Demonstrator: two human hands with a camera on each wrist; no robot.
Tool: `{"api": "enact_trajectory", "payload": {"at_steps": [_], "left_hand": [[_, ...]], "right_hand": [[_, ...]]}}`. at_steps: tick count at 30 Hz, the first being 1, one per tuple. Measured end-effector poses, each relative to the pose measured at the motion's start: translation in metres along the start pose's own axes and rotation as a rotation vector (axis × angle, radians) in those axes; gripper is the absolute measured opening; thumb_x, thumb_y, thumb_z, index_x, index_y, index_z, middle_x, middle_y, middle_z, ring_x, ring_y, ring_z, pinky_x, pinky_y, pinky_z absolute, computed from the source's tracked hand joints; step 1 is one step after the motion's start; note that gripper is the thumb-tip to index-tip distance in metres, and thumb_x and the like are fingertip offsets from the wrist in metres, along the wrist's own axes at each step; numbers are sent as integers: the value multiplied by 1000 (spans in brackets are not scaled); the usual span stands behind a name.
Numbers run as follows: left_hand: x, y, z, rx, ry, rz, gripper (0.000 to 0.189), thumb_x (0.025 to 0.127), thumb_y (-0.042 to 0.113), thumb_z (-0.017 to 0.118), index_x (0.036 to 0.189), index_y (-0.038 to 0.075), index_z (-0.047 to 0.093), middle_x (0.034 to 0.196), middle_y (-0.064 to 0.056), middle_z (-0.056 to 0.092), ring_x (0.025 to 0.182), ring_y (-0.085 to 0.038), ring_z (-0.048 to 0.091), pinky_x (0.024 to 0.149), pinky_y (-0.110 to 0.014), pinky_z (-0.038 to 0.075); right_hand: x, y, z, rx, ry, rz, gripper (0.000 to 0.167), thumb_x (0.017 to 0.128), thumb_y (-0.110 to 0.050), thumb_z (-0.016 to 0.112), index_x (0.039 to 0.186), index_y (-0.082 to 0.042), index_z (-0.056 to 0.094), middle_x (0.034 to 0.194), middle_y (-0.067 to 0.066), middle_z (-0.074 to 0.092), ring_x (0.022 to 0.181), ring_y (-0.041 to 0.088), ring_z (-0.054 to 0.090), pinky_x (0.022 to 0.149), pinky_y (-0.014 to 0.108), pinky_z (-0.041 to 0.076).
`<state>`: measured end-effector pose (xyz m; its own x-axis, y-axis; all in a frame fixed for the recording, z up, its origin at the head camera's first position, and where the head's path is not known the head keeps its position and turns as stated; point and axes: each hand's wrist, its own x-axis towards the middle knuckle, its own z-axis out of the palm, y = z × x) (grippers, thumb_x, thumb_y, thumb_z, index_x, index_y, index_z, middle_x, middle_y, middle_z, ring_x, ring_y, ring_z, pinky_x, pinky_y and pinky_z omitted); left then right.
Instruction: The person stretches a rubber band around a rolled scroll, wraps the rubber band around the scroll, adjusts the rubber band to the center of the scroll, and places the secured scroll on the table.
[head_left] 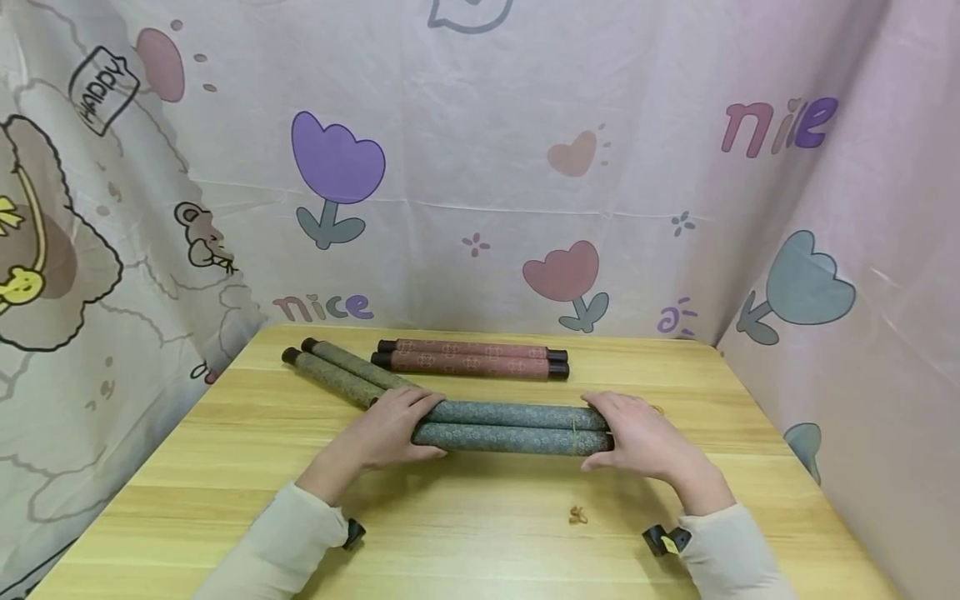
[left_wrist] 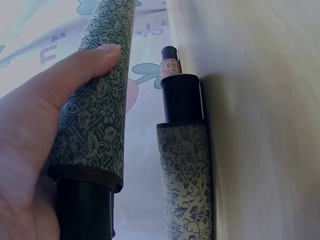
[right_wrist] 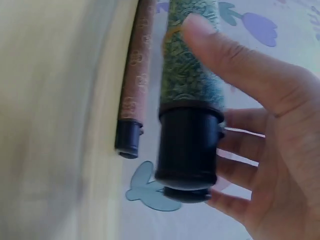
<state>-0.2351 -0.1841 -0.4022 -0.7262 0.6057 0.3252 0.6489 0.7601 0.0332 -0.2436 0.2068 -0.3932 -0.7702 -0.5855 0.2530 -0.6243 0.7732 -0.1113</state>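
Two blue-green patterned scrolls [head_left: 510, 425] lie side by side between my hands, raised off the wooden table. My left hand [head_left: 396, 427] grips their left end, its thumb [left_wrist: 107, 52] along the near scroll in the left wrist view. At the right end my right hand [head_left: 643, 433] holds them, with fingers round the far side and thumb on the near one. A thin yellowish rubber band [right_wrist: 171, 36] circles the pair close to the right thumb. The black end knob [right_wrist: 187, 145] shows in the right wrist view; the left hand covers the left knobs in the head view.
Two olive scrolls [head_left: 337, 377] lie slanted at the back left, their near ends by my left hand. Behind, two dark red scrolls [head_left: 472, 363] lie together. Loose rubber bands [head_left: 577, 515] sit on the table [head_left: 465, 542] in front. A printed cloth [head_left: 465, 125] hangs behind.
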Motion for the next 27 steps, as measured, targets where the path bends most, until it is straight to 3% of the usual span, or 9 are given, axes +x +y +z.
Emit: {"api": "enact_trajectory", "payload": {"at_steps": [12, 18, 27], "left_hand": [[2, 2, 3, -10, -13, 17, 79, 81, 56, 73, 138, 6, 53, 130, -12, 59, 120, -33, 54, 103, -51, 42], [1, 2, 3, -29, -9, 10, 79, 80, 55, 75, 138, 6, 54, 130, -12, 59, 120, -33, 54, 103, -51, 42], [1, 6, 3, -48, -25, 35, 79, 80, 54, 75, 138, 4, 53, 132, -13, 57, 122, -34, 52, 103, -52, 42]], "right_hand": [[6, -1, 20, -108, 41, -86, 80, 70, -47, 83, 128, 0, 54, 120, 14, 61, 112, 33, 58, 100, 52, 43], [6, -6, 20, -149, 53, -91, 83, 69, -50, 82, 129, -1, 55, 122, 14, 61, 113, 32, 58, 99, 50, 43], [10, -25, 22, -118, 67, -138, 87, 71, -57, 80, 131, -1, 54, 122, 16, 62, 113, 32, 59, 100, 50, 44]]}}
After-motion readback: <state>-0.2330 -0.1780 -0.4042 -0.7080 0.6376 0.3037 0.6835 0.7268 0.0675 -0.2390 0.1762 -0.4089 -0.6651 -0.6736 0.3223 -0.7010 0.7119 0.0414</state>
